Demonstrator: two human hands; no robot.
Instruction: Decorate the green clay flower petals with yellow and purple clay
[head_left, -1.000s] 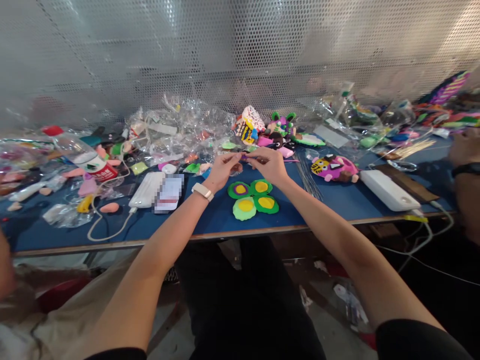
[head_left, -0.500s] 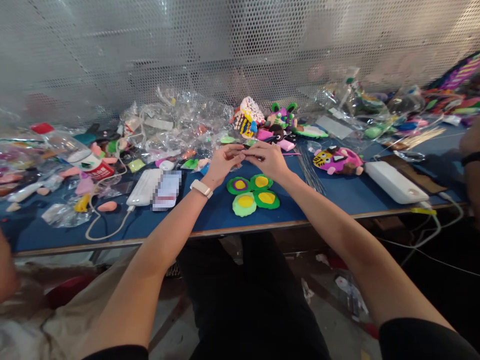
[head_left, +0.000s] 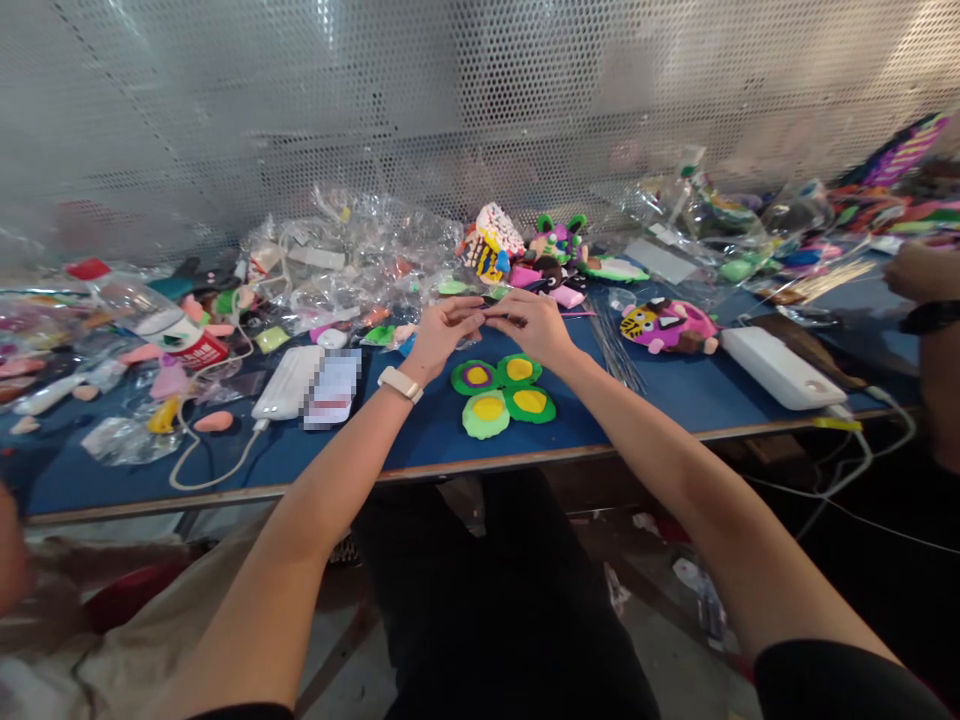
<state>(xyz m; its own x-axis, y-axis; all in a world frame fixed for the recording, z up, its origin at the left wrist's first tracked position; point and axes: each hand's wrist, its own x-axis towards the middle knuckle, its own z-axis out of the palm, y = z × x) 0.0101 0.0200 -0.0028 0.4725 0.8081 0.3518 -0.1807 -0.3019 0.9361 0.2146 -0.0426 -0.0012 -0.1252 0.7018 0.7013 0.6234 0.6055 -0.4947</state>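
Fingertip to fingertip, my left hand [head_left: 441,337] and my right hand [head_left: 537,327] are closed in a pinch over the table. Between them is a small piece of purple modelling clay, glimpsed earlier and now almost wholly hidden by the fingers. Just below the hands lies a flower-like group of flat green clay pieces [head_left: 516,410] with yellow centres. The left upper piece has a purple ring [head_left: 464,380] around its yellow, and the left lower piece [head_left: 478,425] is paler green. A pale band is on my left wrist.
Left of my arm lie a phone [head_left: 334,390] and a white power bank [head_left: 289,385] with a cable. A bottle [head_left: 169,320] lies among plastic bags and clay bits. Right are thin wires [head_left: 616,350], a pink clay figure [head_left: 671,327], another power bank [head_left: 784,368] and another person's hand [head_left: 919,272].
My fingers have shifted slightly while staying pinched together, and the purple bit seen between them is now covered. The view has tilted a little; the clay pieces stay in place.
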